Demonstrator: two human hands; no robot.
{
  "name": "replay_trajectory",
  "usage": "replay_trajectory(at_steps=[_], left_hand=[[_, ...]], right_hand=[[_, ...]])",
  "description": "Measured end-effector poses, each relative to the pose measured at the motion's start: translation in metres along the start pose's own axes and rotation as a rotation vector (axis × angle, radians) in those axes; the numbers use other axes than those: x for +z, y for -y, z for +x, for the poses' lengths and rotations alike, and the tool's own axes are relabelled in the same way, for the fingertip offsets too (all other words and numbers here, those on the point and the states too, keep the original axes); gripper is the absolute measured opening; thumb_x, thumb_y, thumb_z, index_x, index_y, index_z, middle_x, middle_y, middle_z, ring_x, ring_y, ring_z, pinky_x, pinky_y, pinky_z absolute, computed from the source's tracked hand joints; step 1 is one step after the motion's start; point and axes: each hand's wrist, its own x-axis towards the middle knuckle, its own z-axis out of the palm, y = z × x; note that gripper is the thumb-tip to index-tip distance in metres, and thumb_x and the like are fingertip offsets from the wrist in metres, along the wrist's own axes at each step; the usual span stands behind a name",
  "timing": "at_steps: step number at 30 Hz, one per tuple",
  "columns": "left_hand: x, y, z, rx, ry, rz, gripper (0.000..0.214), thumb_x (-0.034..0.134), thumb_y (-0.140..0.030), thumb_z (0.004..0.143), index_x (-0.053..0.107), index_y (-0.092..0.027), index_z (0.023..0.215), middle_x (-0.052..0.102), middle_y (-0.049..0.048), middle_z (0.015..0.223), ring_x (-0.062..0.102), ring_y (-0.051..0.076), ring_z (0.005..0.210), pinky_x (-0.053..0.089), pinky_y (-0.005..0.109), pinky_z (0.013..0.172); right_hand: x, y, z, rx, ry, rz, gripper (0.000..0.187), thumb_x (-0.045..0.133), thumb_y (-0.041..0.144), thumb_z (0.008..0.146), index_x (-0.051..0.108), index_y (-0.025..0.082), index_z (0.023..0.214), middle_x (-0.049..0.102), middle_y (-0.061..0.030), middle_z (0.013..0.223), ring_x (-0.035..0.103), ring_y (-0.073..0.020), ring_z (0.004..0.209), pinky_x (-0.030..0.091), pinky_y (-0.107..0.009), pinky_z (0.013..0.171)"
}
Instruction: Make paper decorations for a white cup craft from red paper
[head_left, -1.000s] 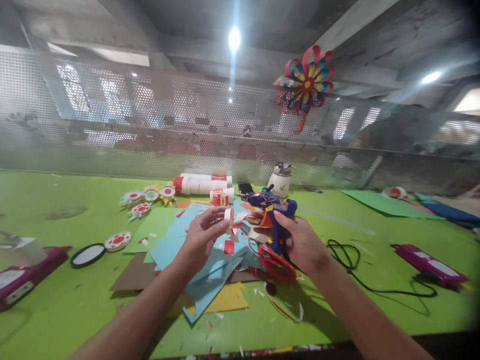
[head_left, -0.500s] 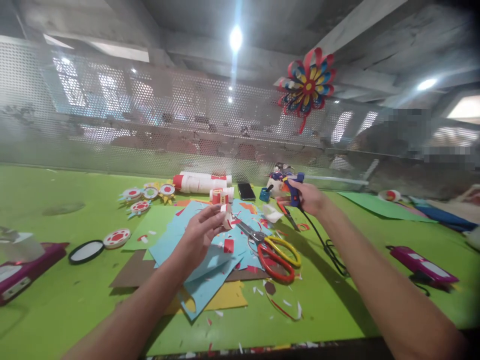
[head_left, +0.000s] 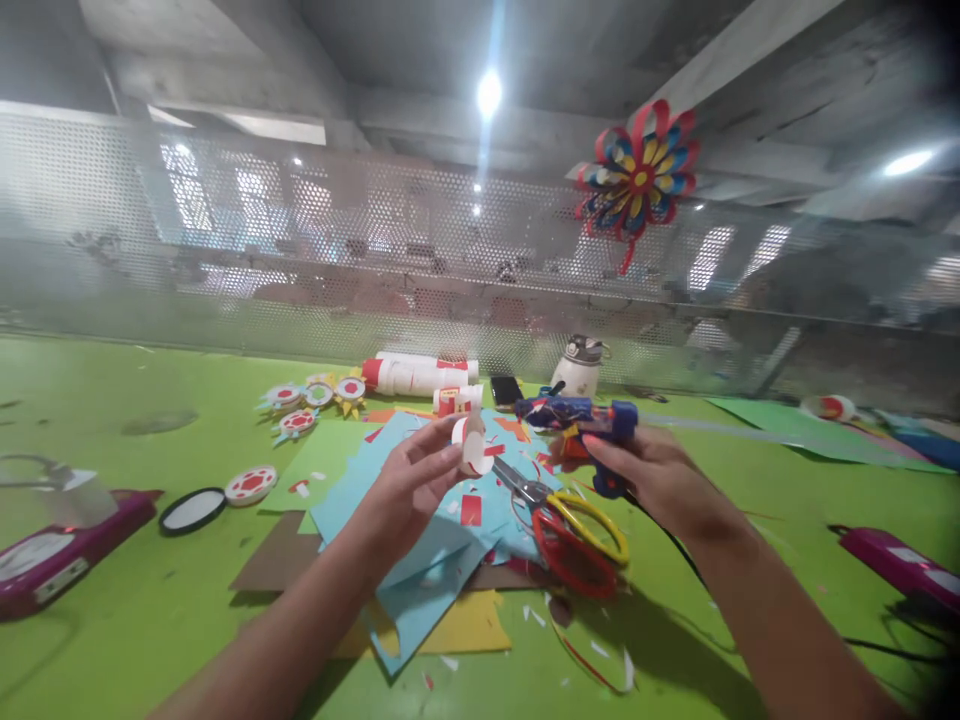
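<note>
My left hand (head_left: 411, 487) is raised over the paper pile and pinches a small white and red paper piece (head_left: 474, 443) between thumb and fingertips. My right hand (head_left: 660, 475) grips a blue glue gun (head_left: 581, 418) by its handle, with the nozzle pointing left toward the paper piece. The nozzle tip is a short way from the piece. A black cord (head_left: 679, 550) runs from the gun past my right wrist. Below both hands lie scissors (head_left: 574, 525) with red and yellow handles on blue paper sheets (head_left: 431, 545).
On the green table (head_left: 112, 620) lie red-and-white paper discs (head_left: 253, 484), paper flowers (head_left: 315, 398), a white roll (head_left: 420, 375), a phone (head_left: 508, 390), a white jar (head_left: 581, 366), and purple devices left (head_left: 45, 560) and right (head_left: 896, 562). A mesh screen (head_left: 300, 270) carries a paper flower (head_left: 637, 180).
My right hand reached to the far side of the table with the glue gun, then drew it back beside the paper piece. My left hand kept its pinch.
</note>
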Motion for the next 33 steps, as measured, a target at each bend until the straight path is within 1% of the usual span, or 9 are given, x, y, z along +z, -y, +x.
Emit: replay_trajectory(at_steps=[4,8,11,13,16,19,25,30,33], left_hand=[[0.006,-0.001,-0.003,0.001,0.022,0.011,0.035,0.064,-0.02,0.077,0.063,-0.012,0.112,0.059,0.0137,0.116,0.058,0.02,0.095,0.047,0.03,0.083],[0.009,0.001,-0.002,-0.01,-0.015,0.028,0.035,0.064,-0.019,0.078,0.062,-0.013,0.112,0.06,0.0129,0.113,0.059,0.019,0.093,0.048,0.029,0.083],[0.009,0.003,-0.002,-0.022,-0.035,0.039,0.034,0.063,-0.02,0.079,0.063,-0.013,0.111,0.061,0.0126,0.112,0.059,0.019,0.093,0.048,0.029,0.083],[0.009,0.005,-0.002,-0.032,-0.05,0.047,0.033,0.063,-0.019,0.079,0.062,-0.013,0.111,0.06,0.0128,0.113,0.059,0.019,0.093,0.048,0.029,0.083],[0.009,0.006,-0.002,-0.052,-0.061,0.064,0.034,0.062,-0.019,0.08,0.061,-0.013,0.113,0.059,0.0129,0.114,0.059,0.019,0.092,0.048,0.031,0.083],[0.009,0.007,-0.001,-0.06,-0.053,0.07,0.034,0.062,-0.02,0.08,0.061,-0.013,0.113,0.059,0.012,0.108,0.059,0.019,0.091,0.048,0.033,0.084],[0.009,0.007,0.0,-0.075,-0.061,0.057,0.028,0.061,-0.02,0.081,0.063,-0.012,0.107,0.061,0.0112,0.1,0.061,0.019,0.086,0.049,0.036,0.083],[0.008,0.008,-0.001,-0.083,-0.069,0.067,0.029,0.062,-0.02,0.081,0.063,-0.012,0.109,0.062,0.0109,0.1,0.061,0.018,0.086,0.049,0.032,0.08],[0.007,0.008,-0.001,-0.082,-0.069,0.079,0.029,0.064,-0.02,0.079,0.063,-0.014,0.108,0.063,0.0093,0.097,0.062,0.016,0.081,0.049,0.031,0.078]], right_hand=[[0.008,0.021,-0.024,-0.093,-0.047,-0.274,0.035,0.051,0.045,0.087,0.072,0.018,0.096,0.072,-0.0064,0.083,0.065,-0.0194,0.072,0.053,-0.029,0.06],[0.019,0.02,-0.033,-0.16,-0.076,-0.429,0.033,0.048,0.042,0.089,0.07,0.019,0.096,0.07,-0.0045,0.087,0.063,-0.019,0.075,0.053,-0.03,0.067],[0.023,0.012,-0.035,-0.168,-0.033,-0.436,0.028,0.047,0.038,0.09,0.067,0.019,0.093,0.068,-0.0032,0.081,0.061,-0.0167,0.069,0.052,-0.028,0.066],[0.025,0.008,-0.036,-0.171,-0.016,-0.44,0.026,0.045,0.036,0.091,0.064,0.02,0.098,0.066,-0.0021,0.078,0.06,-0.0156,0.067,0.052,-0.027,0.064],[0.028,0.007,-0.037,-0.229,-0.046,-0.475,0.026,0.044,0.033,0.092,0.06,0.02,0.109,0.067,-0.0042,0.09,0.062,-0.0174,0.079,0.051,-0.027,0.069],[0.033,0.009,-0.035,-0.263,-0.09,-0.51,0.026,0.045,0.031,0.092,0.06,0.018,0.108,0.068,-0.0072,0.095,0.063,-0.0199,0.089,0.051,-0.027,0.071],[0.039,0.009,-0.033,-0.24,-0.099,-0.479,0.023,0.045,0.032,0.092,0.062,0.019,0.102,0.07,-0.0054,0.088,0.064,-0.0176,0.077,0.051,-0.027,0.064],[0.034,0.006,-0.038,-0.176,-0.167,-0.457,0.024,0.046,0.037,0.092,0.062,0.02,0.096,0.07,-0.0033,0.079,0.064,-0.017,0.069,0.051,-0.027,0.059],[0.033,0.007,-0.04,-0.192,-0.16,-0.474,0.026,0.044,0.037,0.092,0.063,0.019,0.09,0.07,-0.0035,0.078,0.064,-0.0171,0.068,0.05,-0.028,0.059]])
